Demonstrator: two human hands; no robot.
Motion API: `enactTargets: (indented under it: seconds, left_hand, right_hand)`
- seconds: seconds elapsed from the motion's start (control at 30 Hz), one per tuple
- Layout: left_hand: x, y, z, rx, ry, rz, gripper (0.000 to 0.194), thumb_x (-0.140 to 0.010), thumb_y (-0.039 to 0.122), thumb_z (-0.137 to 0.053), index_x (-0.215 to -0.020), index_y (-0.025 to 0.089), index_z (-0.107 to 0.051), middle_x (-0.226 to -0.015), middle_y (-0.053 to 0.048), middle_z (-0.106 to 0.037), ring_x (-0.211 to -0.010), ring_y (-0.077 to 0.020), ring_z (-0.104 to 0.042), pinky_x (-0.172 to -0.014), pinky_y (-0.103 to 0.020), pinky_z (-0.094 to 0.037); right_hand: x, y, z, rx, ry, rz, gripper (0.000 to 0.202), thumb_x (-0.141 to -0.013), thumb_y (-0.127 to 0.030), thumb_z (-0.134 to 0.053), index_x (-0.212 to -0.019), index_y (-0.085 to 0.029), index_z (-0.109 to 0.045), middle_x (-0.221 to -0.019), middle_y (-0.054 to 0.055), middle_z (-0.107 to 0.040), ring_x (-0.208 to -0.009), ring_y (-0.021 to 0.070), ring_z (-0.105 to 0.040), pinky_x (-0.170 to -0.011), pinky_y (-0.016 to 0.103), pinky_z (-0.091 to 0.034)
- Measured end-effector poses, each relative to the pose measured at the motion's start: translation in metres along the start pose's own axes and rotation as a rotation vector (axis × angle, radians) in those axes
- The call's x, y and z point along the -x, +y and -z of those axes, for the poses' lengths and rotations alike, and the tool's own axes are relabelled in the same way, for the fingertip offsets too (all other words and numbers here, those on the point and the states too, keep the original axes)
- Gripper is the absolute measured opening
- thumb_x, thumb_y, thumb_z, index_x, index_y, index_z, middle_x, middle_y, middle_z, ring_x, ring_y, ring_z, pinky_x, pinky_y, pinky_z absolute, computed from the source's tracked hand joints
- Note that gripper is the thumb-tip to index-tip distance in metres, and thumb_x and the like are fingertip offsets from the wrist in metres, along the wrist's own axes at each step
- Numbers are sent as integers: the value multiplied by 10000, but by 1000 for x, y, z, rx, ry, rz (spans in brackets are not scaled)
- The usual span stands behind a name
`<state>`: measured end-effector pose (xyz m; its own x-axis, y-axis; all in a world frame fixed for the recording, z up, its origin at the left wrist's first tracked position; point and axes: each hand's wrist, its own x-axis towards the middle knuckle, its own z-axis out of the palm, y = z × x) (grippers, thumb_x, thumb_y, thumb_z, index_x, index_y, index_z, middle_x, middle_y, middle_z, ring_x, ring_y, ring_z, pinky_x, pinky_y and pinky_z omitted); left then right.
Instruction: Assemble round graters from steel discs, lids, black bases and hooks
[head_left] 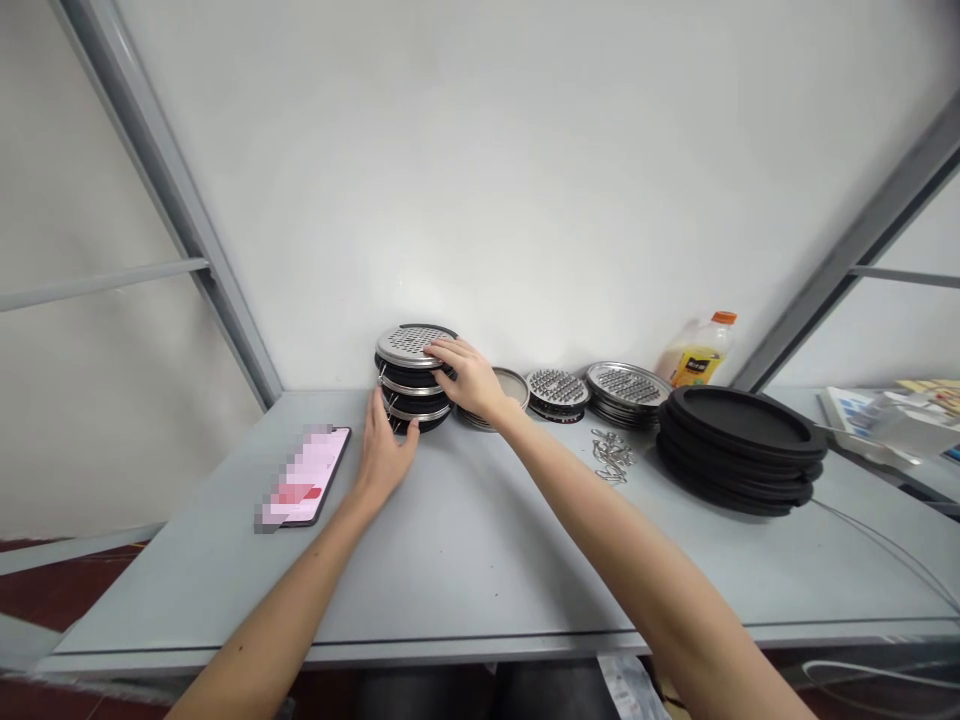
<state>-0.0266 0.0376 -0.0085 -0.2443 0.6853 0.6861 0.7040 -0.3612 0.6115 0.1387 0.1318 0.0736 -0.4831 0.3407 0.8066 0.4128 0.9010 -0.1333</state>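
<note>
A stack of round metal grater discs with black bowl-like bases and wire clips (415, 378) stands near the wall. The top grater disc (409, 344) has rows of slots. My right hand (469, 375) reaches across its right edge, fingers on the top rim and thumb lower at the side, gripping it. My left hand (386, 450) rests against the left front of the stack, fingers stretched upward and thumb spread apart. Its fingertips touch the side by the wire clips; the far side of the stack is hidden.
Right of the stack are plain metal rings (511, 385), smaller grater discs (557, 388), larger grater discs (628, 385) and loose wire clips (613, 455). Black round bases (739, 450) are piled before an orange-capped bottle (701, 350). A phone (307, 478) lies left.
</note>
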Motion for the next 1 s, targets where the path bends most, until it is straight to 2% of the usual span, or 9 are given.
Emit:
enactTargets:
  seconds: [0.2,0.37,0.5,0.63,0.7,0.77,0.83,0.9,1.0]
  left_hand:
    - [0,6,3,-89,-110,77,772,-843,290,-586,-1480,111,-187,-1507,-218,-292,-1406,-348,-279,-1130,-514,-294]
    - [3,12,3,-145,-124,18,624,-852,260,-554,-1413,118,-320,-1406,-201,-438,-1318,-327,-420,-1075,-495,-380]
    - [5,18,3,-234,-61,27,533,-827,250,-575,-1328,138,-436,-1372,-194,-459,-1311,-339,-420,-1059,-508,-383]
    - [5,26,6,-210,70,-43,381,-837,240,-555,-1202,128,-547,-1296,-182,-530,-1258,-310,-475,-1045,-462,-400]
    - [5,30,7,-149,91,-114,279,-856,218,-524,-1115,144,-596,-1153,-136,-627,-1126,-260,-575,-986,-405,-452]
    - [7,32,5,-116,46,-176,199,-855,189,-512,-1004,168,-641,-955,-78,-694,-945,-222,-643,-903,-369,-489]
    - [9,33,1,-112,-36,-228,169,-843,173,-515,-918,181,-666,-822,-44,-706,-824,-206,-657,-847,-360,-497]
    - [12,33,-3,-117,-117,-268,170,-839,176,-519,-899,183,-679,-818,-42,-714,-814,-208,-658,-830,-362,-494]
    - [15,32,-7,-95,-211,-275,191,-858,201,-507,-926,184,-684,-882,-48,-724,-842,-207,-664,-806,-344,-506]
  right_hand:
    - [-1,-4,5,2,-70,10,381,-916,-309,-513,-1254,-141,-565,-1298,128,-593,-1251,233,-499,-1119,426,-325]
    - [-5,-3,1,46,-114,-6,334,-954,-289,-451,-1250,-165,-543,-1297,112,-591,-1261,235,-476,-1121,454,-290]
    - [4,-8,14,40,-86,20,347,-931,-232,-451,-1264,-151,-507,-1320,128,-560,-1287,249,-430,-1104,441,-311]
    - [42,-9,44,26,42,-87,288,-879,-138,-433,-1134,-164,-563,-1047,103,-658,-991,229,-586,-904,374,-457]
    - [70,-5,59,23,-23,-107,237,-852,-121,-446,-1002,-188,-616,-897,64,-673,-840,203,-610,-807,331,-480]
    - [99,3,70,36,-78,-140,211,-824,-115,-469,-904,-202,-643,-813,41,-674,-776,192,-616,-746,309,-480]
    - [125,11,77,32,-17,-248,217,-808,-109,-470,-881,-196,-655,-819,44,-682,-774,186,-627,-738,299,-484]
    - [147,19,79,31,45,-374,250,-815,-107,-443,-906,-187,-662,-844,53,-690,-793,186,-636,-765,307,-494]
    - [164,27,77,45,-54,-483,334,-781,-103,-459,-1030,-190,-664,-887,54,-700,-824,200,-640,-795,342,-508]
